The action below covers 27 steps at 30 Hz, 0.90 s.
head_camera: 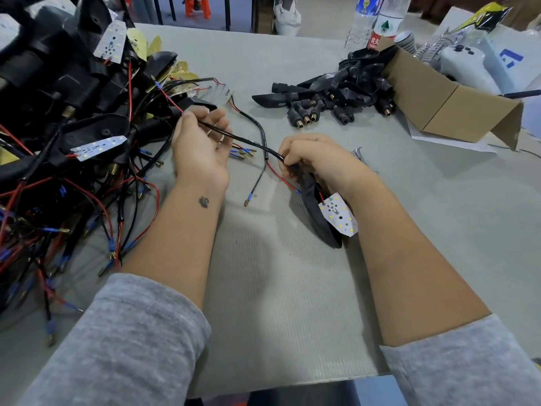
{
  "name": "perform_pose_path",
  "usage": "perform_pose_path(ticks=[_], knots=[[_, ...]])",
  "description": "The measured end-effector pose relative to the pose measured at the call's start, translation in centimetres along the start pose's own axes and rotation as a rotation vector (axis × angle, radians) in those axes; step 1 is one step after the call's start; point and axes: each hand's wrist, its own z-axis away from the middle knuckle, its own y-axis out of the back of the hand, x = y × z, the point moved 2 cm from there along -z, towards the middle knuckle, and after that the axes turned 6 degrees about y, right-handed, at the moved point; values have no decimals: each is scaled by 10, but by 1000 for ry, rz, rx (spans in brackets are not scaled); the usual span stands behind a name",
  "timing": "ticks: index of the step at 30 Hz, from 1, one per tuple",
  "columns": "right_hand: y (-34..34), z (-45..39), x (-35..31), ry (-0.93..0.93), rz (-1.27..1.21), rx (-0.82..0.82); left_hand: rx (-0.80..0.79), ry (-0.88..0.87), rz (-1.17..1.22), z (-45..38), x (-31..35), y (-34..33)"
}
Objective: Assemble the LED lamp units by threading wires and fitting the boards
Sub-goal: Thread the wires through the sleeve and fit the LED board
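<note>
My right hand (314, 159) grips the neck of a black lamp housing (317, 213) that slants down toward me. A white LED board (339, 215) hangs at the housing's open side on a short red wire. A black sheathed cable (248, 141) runs taut from the housing's neck up and left to my left hand (200, 145), which pinches it between thumb and fingers, palm up. Red and black leads with blue-sleeved terminals split off beyond my left hand. A second loose cable (262, 133) with a board end lies on the table behind.
A heap of wired lamp units (73, 136) fills the left side of the grey table (278, 288). Bare black housings (330, 95) lie piled at the back right beside an open cardboard box (445, 101). Water bottles (377, 22) stand behind it.
</note>
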Motion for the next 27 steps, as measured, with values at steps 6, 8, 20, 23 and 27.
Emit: perform_pose_path(ticks=[6,8,20,23,27], knots=[[1,-4,7,10,93,-56,-9,-56,57,-3,0,0],[2,-5,7,1,124,-51,-8,-93,54,-5,1,-1],[-5,2,1,72,70,24,-5,-451,-995,-8,-10,-1],[-7,-2,2,77,70,146,-73,-374,-1123,-5,-15,-4],[-4,-7,7,71,38,277,-82,-332,-1183,3,-17,-5]])
